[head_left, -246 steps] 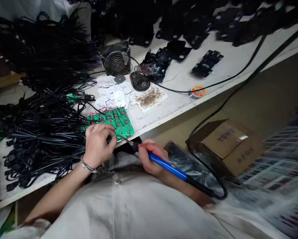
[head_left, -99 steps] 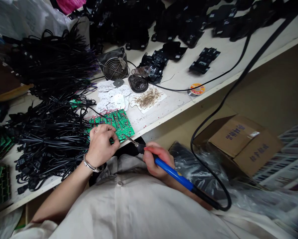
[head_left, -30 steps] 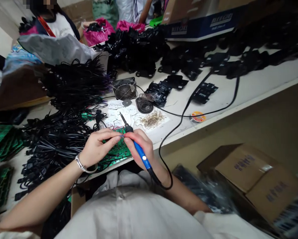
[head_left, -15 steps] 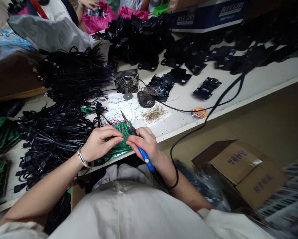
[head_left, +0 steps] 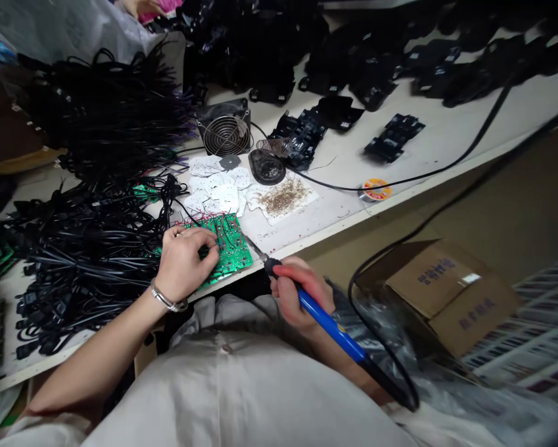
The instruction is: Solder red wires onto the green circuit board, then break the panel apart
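Note:
My right hand (head_left: 302, 292) is wrapped round the blue handle of a soldering iron (head_left: 328, 323). The iron's tip points up and left, close to the right edge of a green circuit board (head_left: 235, 248). Thin red and black wires stand along the board's far side. Over the left part of the board is my left hand (head_left: 188, 257), its fingers curled and the thumb close to the index finger. Whatever lies between those fingertips is hidden or too small to make out.
Bundles of black cables (head_left: 97, 248) crowd the left. Behind the board are white pads (head_left: 218, 186), a small fan (head_left: 225, 127), a coiled iron stand (head_left: 269, 164) and a solder spool (head_left: 376, 190). Black plastic parts (head_left: 393, 138) lie farther back. A cardboard box (head_left: 447, 292) stands below the table edge.
My hands have moved apart. The right hand drew the soldering iron right and down, away from the left hand, which now sits over the board. The view has tilted downward.

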Action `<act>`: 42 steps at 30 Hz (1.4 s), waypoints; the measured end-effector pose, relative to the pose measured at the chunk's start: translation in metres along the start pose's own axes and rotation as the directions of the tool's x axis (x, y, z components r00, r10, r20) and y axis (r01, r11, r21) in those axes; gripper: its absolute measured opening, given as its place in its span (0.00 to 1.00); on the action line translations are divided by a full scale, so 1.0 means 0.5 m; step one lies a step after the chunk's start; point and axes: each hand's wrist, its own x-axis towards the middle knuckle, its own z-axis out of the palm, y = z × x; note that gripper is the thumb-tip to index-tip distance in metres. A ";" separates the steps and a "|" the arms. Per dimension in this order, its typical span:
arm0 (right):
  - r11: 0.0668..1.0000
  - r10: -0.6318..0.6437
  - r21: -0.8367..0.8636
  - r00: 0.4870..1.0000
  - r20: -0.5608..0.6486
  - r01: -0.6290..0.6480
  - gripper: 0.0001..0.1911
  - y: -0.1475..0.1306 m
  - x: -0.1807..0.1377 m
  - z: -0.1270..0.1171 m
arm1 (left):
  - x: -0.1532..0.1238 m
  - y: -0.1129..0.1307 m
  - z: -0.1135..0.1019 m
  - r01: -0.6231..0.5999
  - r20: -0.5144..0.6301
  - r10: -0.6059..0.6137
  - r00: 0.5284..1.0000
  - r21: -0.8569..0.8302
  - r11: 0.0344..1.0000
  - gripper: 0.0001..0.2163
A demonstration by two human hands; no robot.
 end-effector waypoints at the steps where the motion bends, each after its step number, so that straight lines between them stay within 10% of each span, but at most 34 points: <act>1: 1.000 0.018 -0.003 1.000 -0.023 -0.018 0.10 -0.001 -0.006 -0.001 | 0.000 -0.002 0.001 0.004 -0.008 -0.004 1.000 -0.010 1.000 0.06; 42: 0.984 0.073 -0.167 0.994 0.081 -0.058 0.04 -0.016 0.000 0.052 | -0.008 -0.008 0.014 0.052 -0.034 -0.052 0.998 0.004 0.999 0.07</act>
